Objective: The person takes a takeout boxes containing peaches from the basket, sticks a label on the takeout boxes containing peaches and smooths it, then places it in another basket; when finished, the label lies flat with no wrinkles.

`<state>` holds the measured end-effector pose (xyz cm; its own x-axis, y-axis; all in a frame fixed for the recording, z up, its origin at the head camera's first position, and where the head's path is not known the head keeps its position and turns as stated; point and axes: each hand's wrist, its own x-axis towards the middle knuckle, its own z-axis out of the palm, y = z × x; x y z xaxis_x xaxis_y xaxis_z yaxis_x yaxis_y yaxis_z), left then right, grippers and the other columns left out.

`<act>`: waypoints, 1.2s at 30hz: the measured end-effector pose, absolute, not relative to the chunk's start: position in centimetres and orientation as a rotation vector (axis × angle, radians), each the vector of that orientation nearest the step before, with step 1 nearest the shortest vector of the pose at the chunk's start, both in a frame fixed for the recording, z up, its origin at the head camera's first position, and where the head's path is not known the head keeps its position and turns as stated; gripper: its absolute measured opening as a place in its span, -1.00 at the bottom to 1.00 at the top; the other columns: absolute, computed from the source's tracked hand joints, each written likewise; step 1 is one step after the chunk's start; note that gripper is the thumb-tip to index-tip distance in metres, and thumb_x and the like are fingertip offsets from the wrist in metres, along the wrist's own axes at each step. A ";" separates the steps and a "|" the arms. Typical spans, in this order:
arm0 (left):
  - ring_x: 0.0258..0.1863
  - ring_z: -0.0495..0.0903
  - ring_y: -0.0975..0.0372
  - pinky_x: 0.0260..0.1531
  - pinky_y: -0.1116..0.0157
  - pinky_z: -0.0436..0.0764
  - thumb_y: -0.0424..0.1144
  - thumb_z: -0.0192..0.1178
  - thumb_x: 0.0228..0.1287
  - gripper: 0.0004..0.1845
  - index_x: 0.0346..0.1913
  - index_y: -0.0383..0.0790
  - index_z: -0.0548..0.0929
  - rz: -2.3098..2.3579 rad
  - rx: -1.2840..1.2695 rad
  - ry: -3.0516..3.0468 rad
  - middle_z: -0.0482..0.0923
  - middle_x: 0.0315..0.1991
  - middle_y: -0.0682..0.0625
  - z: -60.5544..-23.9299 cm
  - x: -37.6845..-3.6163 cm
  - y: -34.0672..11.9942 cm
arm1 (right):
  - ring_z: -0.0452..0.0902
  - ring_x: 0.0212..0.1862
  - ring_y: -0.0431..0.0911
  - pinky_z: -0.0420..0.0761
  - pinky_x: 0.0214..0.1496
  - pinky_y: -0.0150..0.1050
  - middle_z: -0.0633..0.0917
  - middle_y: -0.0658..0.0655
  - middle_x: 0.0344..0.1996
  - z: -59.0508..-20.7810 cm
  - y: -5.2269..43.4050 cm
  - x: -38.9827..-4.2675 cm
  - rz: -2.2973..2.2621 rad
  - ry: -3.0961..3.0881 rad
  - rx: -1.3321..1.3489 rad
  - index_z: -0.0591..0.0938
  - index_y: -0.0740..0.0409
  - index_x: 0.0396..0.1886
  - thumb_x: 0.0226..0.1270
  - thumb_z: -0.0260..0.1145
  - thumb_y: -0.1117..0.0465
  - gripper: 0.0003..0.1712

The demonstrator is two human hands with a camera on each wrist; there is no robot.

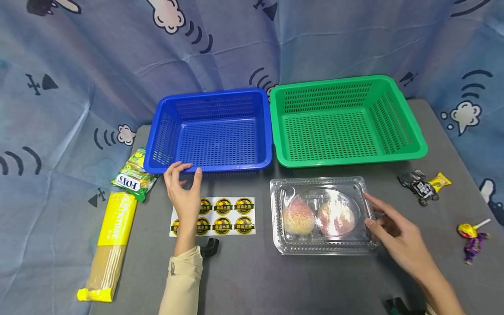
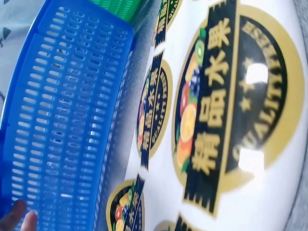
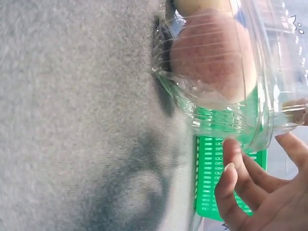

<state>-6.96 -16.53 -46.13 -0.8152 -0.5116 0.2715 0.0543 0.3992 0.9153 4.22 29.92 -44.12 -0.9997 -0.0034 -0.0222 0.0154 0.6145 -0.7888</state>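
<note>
A clear plastic clamshell box [image 1: 320, 247] holds two peaches [image 1: 336, 218], side by side under its lid. At the box's right edge, my right hand [image 1: 403, 240] grips the rim with thumb and finger, the other fingers curled lower down. My left hand [image 1: 184, 194] is by the near left rim of the blue basket [image 1: 212, 168], its fingers loosely bent; whether they touch the rim I cannot tell. Partly hidden by that hand and wrist lies a sheet of round black-and-gold fruit stickers [image 1: 223, 214]. The right wrist view shows a pinkish peach [image 3: 211, 57] through the box wall.
A green basket [image 1: 350, 161] stands right of the blue one. Left lie a green candy bag [image 1: 135, 175] and a yellow noodle pack [image 1: 112, 236]. Right are black-wrapped [image 1: 419, 188] and yellow-wrapped [image 1: 439, 181] sweets, a lollipop [image 1: 468, 230] and a purple-wrapped sweet [image 1: 475, 248].
</note>
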 end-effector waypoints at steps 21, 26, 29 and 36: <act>0.46 0.41 0.00 0.31 -0.18 0.42 -0.36 0.39 0.33 -0.69 0.12 -0.24 0.74 -1.225 0.398 -2.175 0.46 0.38 -0.15 -46.5 -3.8 -18.5 | 0.15 0.27 0.32 0.23 0.05 0.34 0.38 0.40 0.42 -41.9 23.2 1.3 -1.333 3.105 -0.265 0.59 0.19 0.40 0.08 0.54 0.52 -0.19; 0.37 0.44 -0.12 0.33 -0.17 0.32 -0.32 0.42 0.27 -0.62 0.15 -0.22 0.72 -1.096 0.485 -2.307 0.57 0.27 -0.23 -46.8 -2.3 -19.6 | 0.23 0.27 0.22 0.31 0.13 0.26 0.46 0.34 0.38 -41.6 19.8 0.6 -1.413 3.019 -0.432 0.65 0.19 0.31 0.10 0.56 0.49 -0.29; 0.35 0.41 -0.19 0.21 -0.21 0.29 -0.21 0.45 0.27 -0.53 0.24 -0.19 0.69 -1.038 0.614 -2.476 0.59 0.29 -0.26 -46.9 -1.4 -20.4 | 0.26 0.31 0.15 0.36 0.18 0.19 0.49 0.29 0.36 -41.8 17.8 0.4 -1.439 2.944 -0.512 0.66 0.17 0.30 0.14 0.55 0.48 -0.33; 0.44 0.23 -0.29 0.36 -0.31 0.25 0.06 0.48 0.29 -0.13 0.58 -0.16 0.39 -0.878 0.680 -3.019 0.31 0.52 -0.35 -46.6 0.0 -22.3 | 0.34 0.30 -0.03 0.51 0.11 0.00 0.56 0.15 0.33 -42.0 13.8 0.6 -1.436 2.830 -0.609 0.68 0.04 0.31 0.24 0.55 0.34 -0.39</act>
<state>0.00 -22.34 -46.61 -0.9078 -0.3760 -0.1858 -0.4170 0.7619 0.4956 0.57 13.83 -42.02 -0.9250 -0.2901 0.2455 -0.3694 0.5349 -0.7599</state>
